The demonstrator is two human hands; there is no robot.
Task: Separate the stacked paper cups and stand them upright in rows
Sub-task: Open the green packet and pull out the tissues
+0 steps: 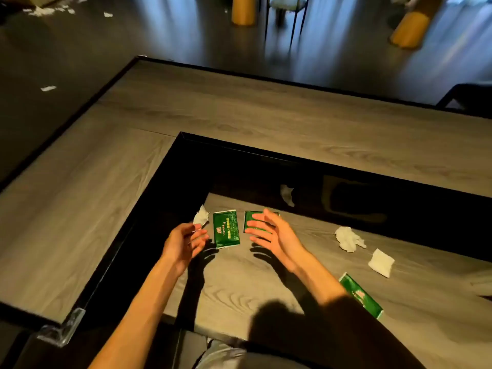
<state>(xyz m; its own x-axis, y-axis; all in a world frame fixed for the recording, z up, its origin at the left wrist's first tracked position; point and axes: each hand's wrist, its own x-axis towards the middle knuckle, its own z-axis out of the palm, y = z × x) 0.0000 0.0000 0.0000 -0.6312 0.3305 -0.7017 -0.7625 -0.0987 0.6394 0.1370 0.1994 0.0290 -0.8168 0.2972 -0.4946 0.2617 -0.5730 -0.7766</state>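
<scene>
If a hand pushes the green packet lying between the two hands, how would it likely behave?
The green packet lies flat on the table, so it would probably slide rather than roll or tip. Its glossy wrapper looks slippery. It seems thin and soft, likely light and bendable when lifted.

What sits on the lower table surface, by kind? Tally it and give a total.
Green packets: 3 (one by the left hand, one under the right hand's fingers, one near the right forearm)
White tissue pieces: 4 ()
Paper cups: 0 in view
Total: 7
</scene>
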